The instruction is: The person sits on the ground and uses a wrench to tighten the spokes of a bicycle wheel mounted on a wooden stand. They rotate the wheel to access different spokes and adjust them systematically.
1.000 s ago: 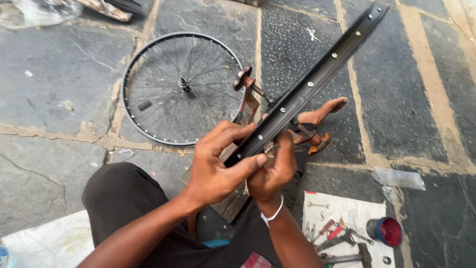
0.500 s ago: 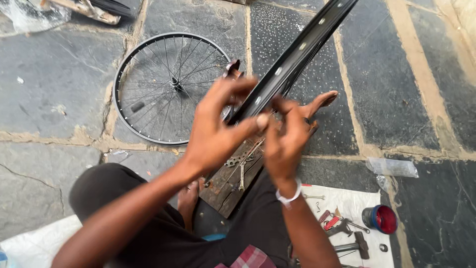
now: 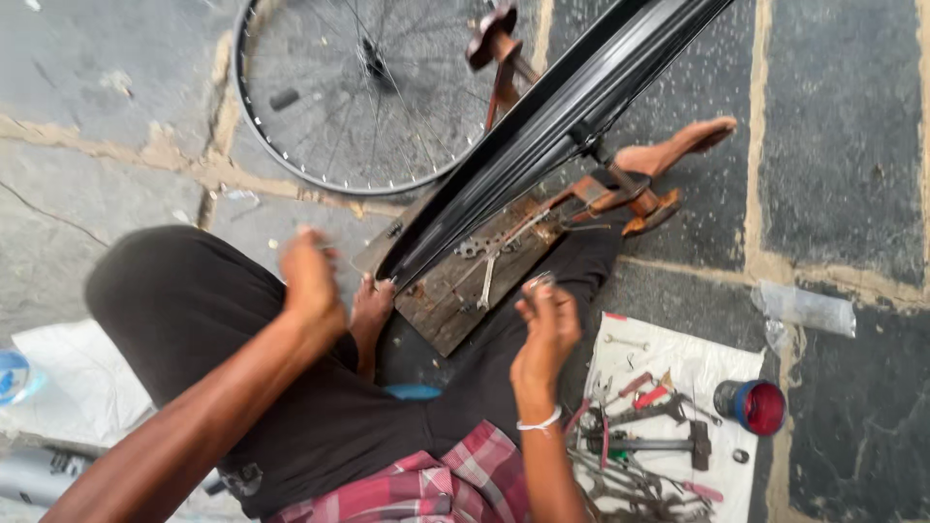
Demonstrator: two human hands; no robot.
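Right now neither hand has a firm grip on the black wheel rim [image 3: 552, 136]. The left hand [image 3: 312, 281] is blurred above the knee, so its grip cannot be told. The right hand [image 3: 547, 329] hangs loosely open, empty, near the wooden board [image 3: 455, 300]. That rim slants from the board's near corner up past the top edge. Beyond it a spoked wheel [image 3: 358, 92] lies on the stone floor [image 3: 843, 145]; tools [image 3: 639, 426] lie on a white sheet [image 3: 678, 353] at the right.
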